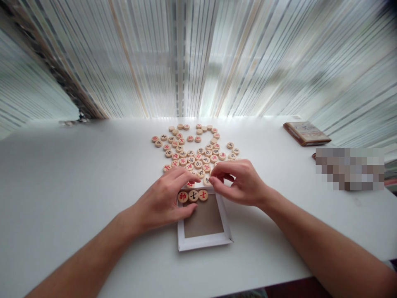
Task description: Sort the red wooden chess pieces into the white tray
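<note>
A pale curtain with fine vertical stripes (pixel 198 54) hangs beyond the far end of the tray, filling the background. Under the tray spreads a smooth white table (pixel 77 174).

The landmark itself is a shallow rectangular tray with a white, card-like rim and a grey-brown floor (pixel 206 240). It looks light and fairly stiff, likely to slide if bumped; opposite rims would make the soundest hold.

The left hand (pixel 166 196) reaches over the tray's left rim, thumb and fingers parted around the discs at its far end, apparently gripping nothing. The right hand (pixel 238 180) is beside the tray's far right corner, fingers curled, thumb and forefinger close together at the edge of a pale round disc with a dark character (pixel 206 181); I cannot tell whether they pinch it.

Well off to the right of the tray, past its far end, lies a flat brown box with a pale printed top (pixel 307 133).

Smallest are the round, wood-coloured discs with red or black characters (pixel 198 156), scattered beyond the tray's far rim, some touching. Three more sit in a row inside that rim: red (pixel 182 196), black (pixel 193 195), red (pixel 203 195). They look hard, light, not fragile, perhaps slightly slippery on their faces; thumb and finger across the round edge should hold best.
</note>
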Demonstrator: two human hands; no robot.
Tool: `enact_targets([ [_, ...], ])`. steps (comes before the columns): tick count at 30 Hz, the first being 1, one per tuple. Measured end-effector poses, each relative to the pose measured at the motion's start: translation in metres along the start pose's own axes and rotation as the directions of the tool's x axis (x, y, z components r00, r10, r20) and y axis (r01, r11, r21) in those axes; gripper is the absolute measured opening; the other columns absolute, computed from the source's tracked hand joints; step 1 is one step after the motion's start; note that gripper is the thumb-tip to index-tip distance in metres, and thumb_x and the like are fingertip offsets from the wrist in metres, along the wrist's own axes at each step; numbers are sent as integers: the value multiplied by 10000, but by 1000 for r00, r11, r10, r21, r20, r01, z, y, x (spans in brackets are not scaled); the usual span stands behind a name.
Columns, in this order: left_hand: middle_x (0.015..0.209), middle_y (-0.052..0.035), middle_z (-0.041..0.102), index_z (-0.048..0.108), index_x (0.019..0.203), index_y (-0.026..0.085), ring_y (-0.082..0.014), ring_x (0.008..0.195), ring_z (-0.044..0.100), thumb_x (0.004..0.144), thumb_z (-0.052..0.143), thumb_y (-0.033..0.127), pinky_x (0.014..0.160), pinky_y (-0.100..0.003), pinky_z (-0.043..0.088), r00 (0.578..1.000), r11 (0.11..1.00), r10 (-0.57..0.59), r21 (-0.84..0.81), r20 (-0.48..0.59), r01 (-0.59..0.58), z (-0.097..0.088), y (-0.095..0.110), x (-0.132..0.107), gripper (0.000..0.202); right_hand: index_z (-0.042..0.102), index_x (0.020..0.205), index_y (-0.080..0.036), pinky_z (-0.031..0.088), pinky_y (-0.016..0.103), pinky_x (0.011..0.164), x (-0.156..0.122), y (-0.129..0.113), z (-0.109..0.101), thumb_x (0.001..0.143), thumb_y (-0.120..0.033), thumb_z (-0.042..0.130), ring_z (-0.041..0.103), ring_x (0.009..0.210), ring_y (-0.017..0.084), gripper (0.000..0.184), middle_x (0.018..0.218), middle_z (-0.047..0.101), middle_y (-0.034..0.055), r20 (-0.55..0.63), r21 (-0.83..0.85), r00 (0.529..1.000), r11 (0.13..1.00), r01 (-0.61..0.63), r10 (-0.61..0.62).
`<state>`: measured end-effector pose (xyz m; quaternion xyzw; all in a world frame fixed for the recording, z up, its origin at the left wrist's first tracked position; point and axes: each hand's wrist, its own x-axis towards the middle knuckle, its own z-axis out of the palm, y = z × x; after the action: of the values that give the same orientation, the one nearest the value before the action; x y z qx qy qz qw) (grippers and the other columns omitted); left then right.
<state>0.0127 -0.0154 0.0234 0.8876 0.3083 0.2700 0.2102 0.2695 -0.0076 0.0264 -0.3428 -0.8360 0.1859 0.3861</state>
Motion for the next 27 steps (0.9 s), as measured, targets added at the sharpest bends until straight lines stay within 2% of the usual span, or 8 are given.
enact_targets([
  [3, 1122, -64, 715, 643, 1211, 221, -251, 1073, 665, 853, 771, 163, 941, -373, 556, 1000, 1000, 1, 5, -11, -1, 0, 1, -1, 385, 621, 643, -187, 296, 243, 479, 2, 12, -2, 917, -255, 660, 368, 471, 80, 285, 523, 499, -51, -205, 57, 968, 989, -135, 144],
  [5, 1121, -66, 722, 636, 1208, 224, -251, 1088, 674, 889, 748, 182, 982, -384, 549, 999, 1000, 15, 7, -48, -14, 0, 1, -2, 341, 599, 595, -199, 292, 256, 473, 4, 21, -4, 902, -314, 662, 370, 466, 94, 334, 493, 478, -44, -309, 108, 912, 963, -247, 269],
  [7, 1123, -71, 731, 635, 1202, 222, -248, 1090, 687, 929, 713, 203, 1005, -387, 545, 995, 1000, 23, 14, -99, -21, -1, 1, -3, 284, 611, 594, -205, 318, 263, 473, 5, 32, -7, 901, -348, 642, 416, 468, 112, 340, 492, 505, -29, -381, 141, 859, 940, -311, 342],
  [11, 1052, -67, 760, 678, 1141, 205, -225, 987, 728, 973, 655, 234, 884, -337, 573, 973, 998, -21, 48, -230, 33, -3, -3, -2, 172, 666, 647, -205, 404, 278, 500, 8, 51, -14, 919, -373, 604, 515, 492, 148, 326, 522, 589, 1, -491, 154, 779, 919, -362, 389],
  [13, 988, -54, 779, 706, 1070, 200, -217, 927, 748, 991, 639, 263, 849, -324, 576, 952, 993, -82, 60, -295, 105, -6, -5, -1, 121, 666, 649, -208, 428, 285, 517, 9, 60, -17, 906, -364, 609, 541, 512, 159, 305, 538, 611, 10, -530, 154, 744, 909, -386, 406],
  [16, 942, -41, 804, 739, 990, 205, -221, 886, 765, 997, 631, 328, 833, -319, 577, 899, 970, -202, 48, -388, 239, -9, -12, 1, 163, 667, 661, -209, 433, 287, 525, 9, 70, -19, 879, -353, 630, 559, 530, 165, 263, 565, 633, 13, -561, 144, 711, 895, -421, 424],
  [21, 925, -29, 824, 773, 951, 207, -230, 886, 769, 979, 627, 370, 838, -312, 571, 829, 923, -341, 9, -444, 385, -10, -27, 1, 221, 697, 714, -202, 432, 291, 548, 7, 79, -19, 866, -365, 655, 558, 553, 162, 226, 616, 660, 10, -570, 97, 705, 887, -452, 422],
  [27, 916, -25, 822, 785, 949, 201, -225, 871, 764, 970, 624, 366, 826, -299, 570, 809, 914, -359, -2, -466, 405, -10, -31, 1, 231, 759, 784, -191, 442, 304, 595, 7, 79, -17, 850, -331, 684, 543, 588, 161, 172, 675, 700, 20, -508, -1, 781, 906, -423, 364],
])
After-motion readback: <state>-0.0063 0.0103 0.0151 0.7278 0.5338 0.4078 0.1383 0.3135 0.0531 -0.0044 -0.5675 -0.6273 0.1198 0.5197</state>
